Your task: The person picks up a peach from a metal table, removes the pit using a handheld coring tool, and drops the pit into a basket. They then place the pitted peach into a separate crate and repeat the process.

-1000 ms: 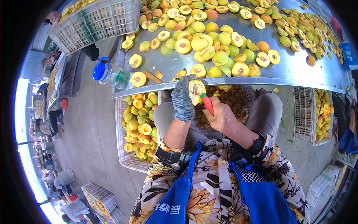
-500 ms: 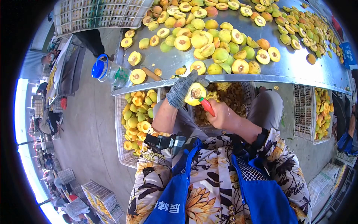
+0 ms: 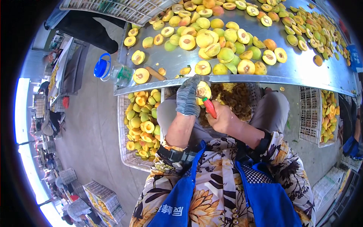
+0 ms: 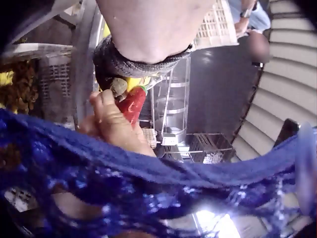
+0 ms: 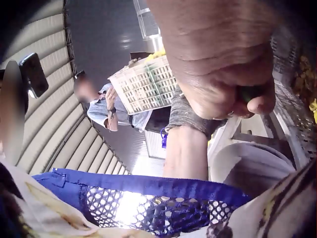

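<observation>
In the head view the left hand (image 3: 188, 96), in a grey knitted glove, holds a halved yellow fruit (image 3: 203, 92) just below the table's front edge. The bare right hand (image 3: 223, 116) grips a tool by its red handle (image 3: 210, 108), whose green end points at the cut face; the tool's tip is hard to make out. The left wrist view shows the right hand's fingers (image 4: 110, 111) curled round the red handle (image 4: 132, 105), close to the glove cuff. In the right wrist view the right hand (image 5: 223, 64) covers most of the tool.
Fruit halves lie on the metal table (image 3: 170, 73), beside a blue-lidded bottle (image 3: 120, 75) and a wooden stick (image 3: 155, 73). Below it stand a crate of halves (image 3: 121, 140) and a container of brown scraps. Another person carries a white crate (image 5: 143, 87).
The left hand, with its fruit, swung outward to the left and came back while the fruit's cut face turned. The crate at the upper left, with the person behind it, moved up and right.
</observation>
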{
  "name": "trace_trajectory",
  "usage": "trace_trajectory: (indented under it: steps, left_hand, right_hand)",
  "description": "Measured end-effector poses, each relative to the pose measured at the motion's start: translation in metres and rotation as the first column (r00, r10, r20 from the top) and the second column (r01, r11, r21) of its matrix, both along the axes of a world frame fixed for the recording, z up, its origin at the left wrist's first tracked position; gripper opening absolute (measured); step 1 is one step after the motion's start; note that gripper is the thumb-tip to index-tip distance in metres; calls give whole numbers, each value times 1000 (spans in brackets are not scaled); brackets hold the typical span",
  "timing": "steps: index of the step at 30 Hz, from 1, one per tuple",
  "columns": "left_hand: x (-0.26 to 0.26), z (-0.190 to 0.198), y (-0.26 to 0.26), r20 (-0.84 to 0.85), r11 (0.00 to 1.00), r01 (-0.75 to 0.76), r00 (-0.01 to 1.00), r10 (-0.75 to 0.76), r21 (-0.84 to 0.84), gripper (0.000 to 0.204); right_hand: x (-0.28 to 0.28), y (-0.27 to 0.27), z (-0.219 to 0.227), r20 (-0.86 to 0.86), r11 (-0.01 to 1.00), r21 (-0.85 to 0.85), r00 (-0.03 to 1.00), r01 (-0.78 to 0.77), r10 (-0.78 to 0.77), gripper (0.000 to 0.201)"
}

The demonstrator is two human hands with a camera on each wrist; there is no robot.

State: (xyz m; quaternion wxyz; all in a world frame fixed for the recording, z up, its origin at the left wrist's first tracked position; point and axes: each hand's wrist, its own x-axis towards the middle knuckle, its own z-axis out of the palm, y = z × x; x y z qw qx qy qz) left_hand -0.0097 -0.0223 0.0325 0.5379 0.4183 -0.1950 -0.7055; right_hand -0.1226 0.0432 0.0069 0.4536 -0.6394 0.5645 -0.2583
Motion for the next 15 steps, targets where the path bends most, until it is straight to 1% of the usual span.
trace_trajectory:
  steps: [1,2,3,4,5,6,7,8,9,10,11,12,13,14,15]
  left_hand:
    - [-3,-1,2,49,997,-43,998,46,-61,15]
    - [-4,-2,3,95,989,-85,991,97,-123,15]
    - [-3,-7,2,95,989,-86,991,98,-122,15]
    - [0,-14,1,275,960,-82,948,158,-269,16]
    - [2,-21,0,434,912,-48,869,239,-407,16]
    - [5,-20,-1,435,912,-52,867,244,-407,16]
    - [7,-20,-3,337,948,10,936,104,-319,17]
    - [11,-19,-4,218,968,88,975,-35,-236,18]
    - [15,-15,-7,78,970,198,979,-189,-138,18]
    - [19,-15,-6,78,971,198,979,-189,-133,18]
    - [22,-15,-7,16,963,250,968,-250,-104,17]
    - [24,-14,-10,-47,949,305,950,-310,-81,17]
    - [25,-18,-12,-8,937,326,944,-330,-125,17]
    - [24,-25,-10,-8,939,321,946,-325,-125,17]
    - [21,-26,-9,349,896,268,927,-140,-353,17]
  right_hand:
    - [2,0,-2,62,1000,-21,998,6,-5,20]
    - [1,2,-2,61,1000,-21,998,6,-5,20]
    - [3,0,20,159,989,147,987,-16,-7,17]
    - [5,0,34,254,950,308,967,-57,-24,15]
    - [4,-1,37,254,949,310,967,-62,-20,15]
    - [2,-2,39,338,896,435,938,-87,-73,13]
    - [1,-3,39,411,826,550,901,-124,-138,11]
    - [-1,-4,36,413,825,551,900,-127,-137,11]
    - [-3,-4,32,401,847,506,914,-163,-63,10]
    - [-4,-2,31,385,862,465,923,-203,9,10]
    - [-3,-3,32,385,861,466,923,-205,11,10]
    - [-2,-5,36,414,834,514,910,-203,-33,10]
    - [-1,-5,39,439,801,562,895,-206,-77,10]
    - [-2,-5,40,439,799,562,896,-211,-72,10]
    - [-3,-4,41,552,749,594,826,-292,-116,10]
